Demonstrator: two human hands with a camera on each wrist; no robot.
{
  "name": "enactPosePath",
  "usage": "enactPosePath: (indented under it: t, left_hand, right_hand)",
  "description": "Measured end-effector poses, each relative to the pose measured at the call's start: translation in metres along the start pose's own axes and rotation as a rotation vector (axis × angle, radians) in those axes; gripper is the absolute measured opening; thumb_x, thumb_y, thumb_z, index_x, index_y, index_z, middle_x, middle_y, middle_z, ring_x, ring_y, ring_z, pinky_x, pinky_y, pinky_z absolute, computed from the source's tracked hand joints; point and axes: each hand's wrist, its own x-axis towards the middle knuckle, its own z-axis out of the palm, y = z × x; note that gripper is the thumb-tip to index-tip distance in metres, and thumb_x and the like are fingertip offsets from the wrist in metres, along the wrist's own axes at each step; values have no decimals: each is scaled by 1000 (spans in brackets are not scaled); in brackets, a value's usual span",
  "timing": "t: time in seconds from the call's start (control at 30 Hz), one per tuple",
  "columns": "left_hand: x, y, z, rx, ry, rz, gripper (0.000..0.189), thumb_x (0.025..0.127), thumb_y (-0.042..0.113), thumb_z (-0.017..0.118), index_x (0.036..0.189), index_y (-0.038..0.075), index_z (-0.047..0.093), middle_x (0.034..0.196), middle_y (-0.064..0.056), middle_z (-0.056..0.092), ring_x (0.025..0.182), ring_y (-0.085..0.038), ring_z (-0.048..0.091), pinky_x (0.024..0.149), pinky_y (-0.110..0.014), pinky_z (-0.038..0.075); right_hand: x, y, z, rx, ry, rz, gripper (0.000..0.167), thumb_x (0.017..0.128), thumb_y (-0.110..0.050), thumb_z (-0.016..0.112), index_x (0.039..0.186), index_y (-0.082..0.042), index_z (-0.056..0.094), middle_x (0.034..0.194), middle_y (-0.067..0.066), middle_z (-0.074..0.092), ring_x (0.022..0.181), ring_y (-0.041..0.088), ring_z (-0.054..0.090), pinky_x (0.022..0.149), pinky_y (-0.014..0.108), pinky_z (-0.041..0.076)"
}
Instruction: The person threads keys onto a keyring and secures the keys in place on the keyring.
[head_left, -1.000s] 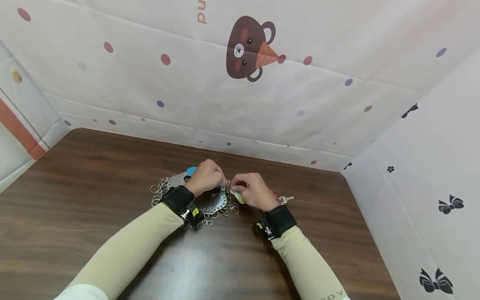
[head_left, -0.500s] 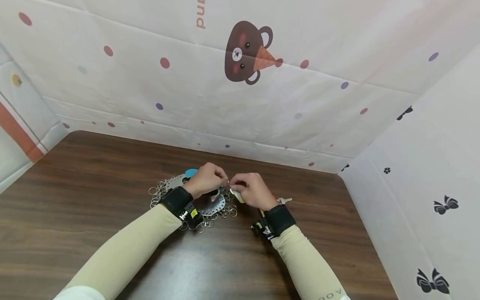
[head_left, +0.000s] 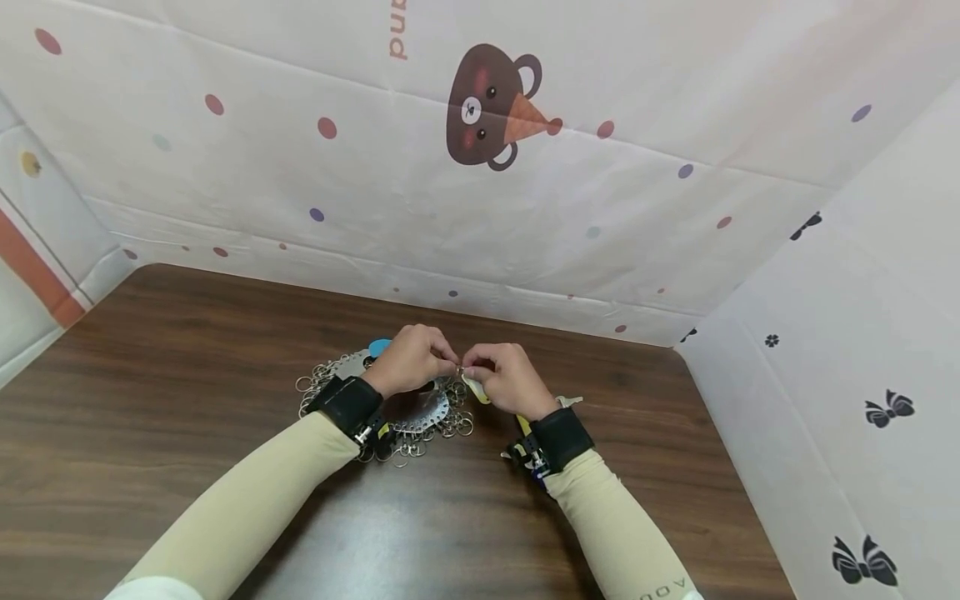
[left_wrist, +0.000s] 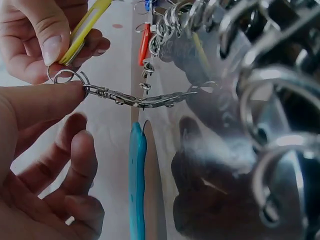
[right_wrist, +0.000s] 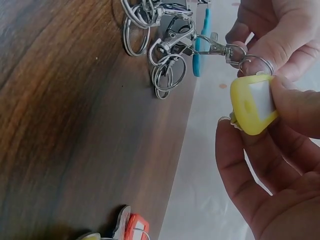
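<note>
My left hand pinches a split ring between thumb and finger in the left wrist view. That ring hangs from a silver swivel clasp, which reaches to a flat metal ring-shaped plate rimmed with clasps and rings. Close beside it, my right hand holds a yellow key tag with a white label, thumb on one face and fingers behind. The tag's loop lies right at the split ring, overlapping it in the right wrist view. A key partly shows behind the tag.
A blue tag lies at the plate's far side. On the wooden table, right of my right wrist, lie keys and a red tag. A patterned white sheet rises behind the table.
My left fingers have closed in on the right ones, and the fingertips now meet around the ring. The right hand keeps the yellow tag, nearly still. The head view has shifted slightly.
</note>
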Motion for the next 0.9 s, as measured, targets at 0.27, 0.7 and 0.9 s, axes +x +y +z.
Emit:
enactPosePath:
  t: [0.27,0.7,0.9]
  left_hand:
    - [0,-1,2,-82,50,-110,9,92,9,76,88,8,85,99,-8,68,93,-21,62,78,-33,54]
    - [4,4,4,-50,58,-307,16,92,14,71,83,12,85,99,-6,80,94,-26,69,97,-53,48]
    - [-2,7,-2,-21,36,-315,15,96,13,69,95,8,83,100,-8,80,83,-20,70,67,-29,51]
  right_hand:
    - [-1,0,2,-19,-13,-25,8,97,-6,71,95,-8,78,90,4,78,72,9,60,67,24,49]
    - [6,8,-3,-24,-76,129,9,98,-5,69,98,-9,77,92,6,74,73,14,61,64,26,51]
    - [14,21,-10,-126,-63,235,21,97,1,62,110,-7,77,101,11,75,83,23,67,72,33,56]
